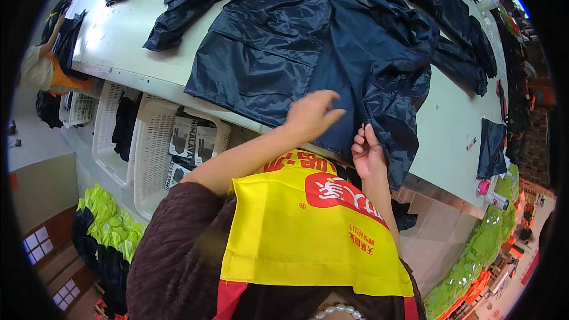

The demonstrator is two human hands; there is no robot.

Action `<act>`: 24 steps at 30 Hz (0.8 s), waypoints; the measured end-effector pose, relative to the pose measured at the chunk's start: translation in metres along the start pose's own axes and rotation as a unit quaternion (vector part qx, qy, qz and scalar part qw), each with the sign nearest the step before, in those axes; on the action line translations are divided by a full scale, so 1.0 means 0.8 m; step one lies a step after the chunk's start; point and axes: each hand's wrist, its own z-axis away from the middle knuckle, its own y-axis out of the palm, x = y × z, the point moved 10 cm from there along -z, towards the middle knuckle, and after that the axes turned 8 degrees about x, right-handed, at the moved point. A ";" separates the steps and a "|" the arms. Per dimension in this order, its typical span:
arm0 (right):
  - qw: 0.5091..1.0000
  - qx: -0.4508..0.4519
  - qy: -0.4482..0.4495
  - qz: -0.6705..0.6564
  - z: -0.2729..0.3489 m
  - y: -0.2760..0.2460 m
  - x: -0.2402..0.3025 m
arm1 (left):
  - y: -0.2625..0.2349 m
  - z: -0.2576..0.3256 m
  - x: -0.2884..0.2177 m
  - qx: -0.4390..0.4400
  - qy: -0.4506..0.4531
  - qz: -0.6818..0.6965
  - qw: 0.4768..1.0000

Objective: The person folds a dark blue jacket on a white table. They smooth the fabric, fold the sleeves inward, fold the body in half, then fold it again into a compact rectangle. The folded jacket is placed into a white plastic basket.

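At the far left another person (35, 68), in part cut off by the dark rim, stands by the table's end, with orange cloth at the waist. Lower down, a lime pile (109, 216) of shiny garments lies beside dark ones (109, 266). Next come two white baskets below the table edge: the outer basket (106, 133) holds black cloth (123, 127), and the nearer basket (151, 142) holds flat printed packs (195, 136) in grey and black. Above them runs the pale table (133, 29), and across its middle, reaching to the near edge, lies a navy jacket (341, 53), spread with its front parted and its lower hem toward the wearer. The left hand (314, 117) is over the lower part of the jacket, fingers loosely spread and thumb apart, gripping nothing; whether it touches the fabric is hard to tell. Below it is the wearer's yellow apron (314, 219). Just to the right, the right hand (368, 151) has thumb and forefinger pinched together on an edge of the jacket, the other fingers curled. Farther right lie a navy piece (492, 148) and a clear bottle (496, 201) near the table's edge, beside another lime heap (474, 261).
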 end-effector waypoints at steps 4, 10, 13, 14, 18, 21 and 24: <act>0.990 0.057 0.026 -0.125 -0.013 0.014 -0.021 | -0.026 0.026 0.080 -0.040 -0.053 -0.218 0.974; 0.991 0.051 0.058 -0.105 -0.032 0.027 -0.049 | -0.037 0.027 0.119 -0.007 -0.112 -0.124 0.986; 0.991 0.085 0.061 -0.086 -0.043 0.040 -0.051 | -0.048 0.023 0.137 0.009 -0.178 -0.018 0.984; 0.993 0.082 0.054 -0.068 -0.046 0.047 -0.050 | -0.054 0.022 0.137 0.005 -0.187 0.016 0.982; 0.995 0.051 0.014 0.085 -0.056 0.089 -0.046 | -0.074 0.022 0.083 -0.018 -0.137 0.007 0.990; 0.987 0.013 0.020 0.162 -0.082 0.092 -0.051 | -0.073 0.025 0.048 -0.042 -0.079 -0.006 0.996; 0.979 -0.018 0.023 0.200 -0.103 0.086 -0.045 | -0.071 0.035 0.035 -0.061 -0.044 0.034 0.997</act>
